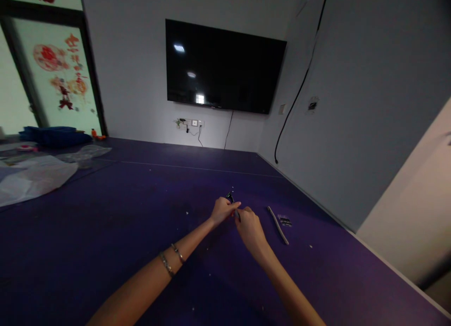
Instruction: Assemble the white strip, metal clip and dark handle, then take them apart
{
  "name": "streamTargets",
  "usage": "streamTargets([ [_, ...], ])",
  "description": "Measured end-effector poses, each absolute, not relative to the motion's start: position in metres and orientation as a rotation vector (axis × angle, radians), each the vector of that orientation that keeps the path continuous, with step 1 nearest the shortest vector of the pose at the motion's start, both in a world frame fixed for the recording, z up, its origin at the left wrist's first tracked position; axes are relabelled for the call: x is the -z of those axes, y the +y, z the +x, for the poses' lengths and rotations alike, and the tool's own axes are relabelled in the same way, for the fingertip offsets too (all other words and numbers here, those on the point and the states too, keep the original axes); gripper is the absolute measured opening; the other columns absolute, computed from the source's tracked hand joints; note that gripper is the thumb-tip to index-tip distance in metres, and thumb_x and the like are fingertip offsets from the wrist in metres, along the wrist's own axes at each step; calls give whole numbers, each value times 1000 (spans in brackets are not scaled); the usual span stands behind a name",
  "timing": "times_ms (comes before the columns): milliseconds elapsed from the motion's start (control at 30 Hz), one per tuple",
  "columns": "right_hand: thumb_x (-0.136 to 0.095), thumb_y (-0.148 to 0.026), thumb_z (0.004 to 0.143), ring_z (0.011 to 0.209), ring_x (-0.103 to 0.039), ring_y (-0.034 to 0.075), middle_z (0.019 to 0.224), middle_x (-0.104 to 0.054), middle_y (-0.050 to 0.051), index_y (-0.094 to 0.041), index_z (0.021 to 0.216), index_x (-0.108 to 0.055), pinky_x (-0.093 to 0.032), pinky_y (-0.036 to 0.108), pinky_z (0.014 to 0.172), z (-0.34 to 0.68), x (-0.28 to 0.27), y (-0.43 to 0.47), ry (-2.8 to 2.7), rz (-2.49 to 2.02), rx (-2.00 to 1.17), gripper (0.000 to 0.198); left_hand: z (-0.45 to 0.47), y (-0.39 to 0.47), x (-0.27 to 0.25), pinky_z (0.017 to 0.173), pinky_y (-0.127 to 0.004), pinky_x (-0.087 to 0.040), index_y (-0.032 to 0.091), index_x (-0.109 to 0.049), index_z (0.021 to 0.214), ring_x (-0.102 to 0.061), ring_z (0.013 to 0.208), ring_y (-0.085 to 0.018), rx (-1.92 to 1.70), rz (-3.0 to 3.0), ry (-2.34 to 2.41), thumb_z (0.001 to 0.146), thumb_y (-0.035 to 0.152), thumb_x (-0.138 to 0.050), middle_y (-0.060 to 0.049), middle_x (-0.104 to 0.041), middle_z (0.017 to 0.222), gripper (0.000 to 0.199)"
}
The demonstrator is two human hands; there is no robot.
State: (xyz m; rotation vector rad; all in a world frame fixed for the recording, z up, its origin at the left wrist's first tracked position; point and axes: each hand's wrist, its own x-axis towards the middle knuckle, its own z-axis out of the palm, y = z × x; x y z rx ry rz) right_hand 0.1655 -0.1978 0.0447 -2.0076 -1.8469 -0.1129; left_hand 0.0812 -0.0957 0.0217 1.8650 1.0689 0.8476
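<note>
Close together over the purple table, my two hands meet near the middle of the head view. My left hand (221, 210) is closed around a small dark piece (229, 197) with a greenish tint, whose end sticks out beyond the fingers. My right hand (249, 225) is closed just beside it, with a small grey piece (237, 215) showing at its fingers. A bit of red or orange shows between the hands; what the pieces are is too small to tell. To the right lie a pale, slightly bent strip (278, 226) and a small clear packet (284, 221) with dark contents.
Small white scraps dot the purple table (141, 232). At the left are clear plastic bags (38, 178), a folded blue bundle (54, 136) and a small orange item (94, 133). A black cable (296, 98) hangs by the right wall, and a television (225, 67) is mounted ahead.
</note>
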Motion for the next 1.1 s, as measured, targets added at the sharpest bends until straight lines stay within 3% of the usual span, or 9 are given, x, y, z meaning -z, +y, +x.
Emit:
streamTargets([
  [267, -40, -4, 81, 88, -59, 21, 98, -61, 16, -9, 108, -59, -44, 26, 73, 146, -38, -195, -1948, -2039, 211, 33, 68, -81, -32, 48, -21, -37, 14, -58, 46, -55, 50, -13, -539, 2161, 1269, 74, 42, -49, -3, -54, 44, 41],
  [500, -44, -25, 85, 79, -63, 19, 86, -66, 12, -14, 93, -67, -43, 23, 69, 156, -46, -202, -1886, -1984, 129, 27, 49, -57, -34, 54, -21, -42, 12, -64, 58, -59, 56, -15, -320, 2321, 1358, 76, 29, -46, -7, -61, 54, 31],
  [633, -44, -26, 82, 77, -64, 19, 86, -69, 9, -17, 89, -69, -41, 22, 66, 194, -50, -203, -1827, -2013, 57, 27, 32, -33, -30, 59, -23, -44, 11, -67, 66, -63, 67, -19, -215, 2349, 1430, 72, 26, -50, -11, -66, 65, 23],
  [800, -46, -27, 81, 74, -64, 20, 80, -70, 8, -18, 86, -71, -38, 24, 61, 250, -42, -204, -1706, -2172, 54, 27, 20, -12, -18, 68, -27, -45, 8, -68, 83, -63, 86, -25, -158, 2393, 1476, 74, 26, -50, -21, -66, 94, 27],
  [1100, -47, -24, 78, 82, -65, 25, 85, -70, 11, -18, 87, -71, -39, 25, 62, 307, -21, -211, -1620, -2360, 24, 27, 21, -9, -5, 69, -27, -45, 11, -66, 92, -63, 91, -26, -97, 2424, 1494, 74, 35, -52, -19, -66, 98, 34],
])
